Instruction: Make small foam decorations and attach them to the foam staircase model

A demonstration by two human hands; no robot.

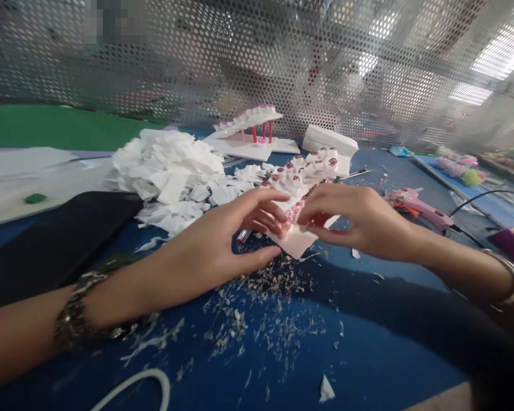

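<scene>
A handmade white craft model [302, 171] with dark-red-topped small white lumps stands at the middle of the blue table. Pink crumbly bits [292, 216] cover part of its white base [298, 244]. My left hand [227, 240] is at the model's left side, thumb and fingers spread apart around its near corner; whether it touches is unclear. Above the base's right side, my right hand [364, 222] has its fingers curled together in a pinch close to the pink bits. Whatever sits between those fingertips, if anything, is hidden.
A heap of torn white paper [171, 165] lies at left, beside a black flat object [64, 240]. Behind stands a similar model on red posts [257, 123]. A pink glue gun [426, 208] with its cord lies right. Paper scraps [265, 319] litter the front.
</scene>
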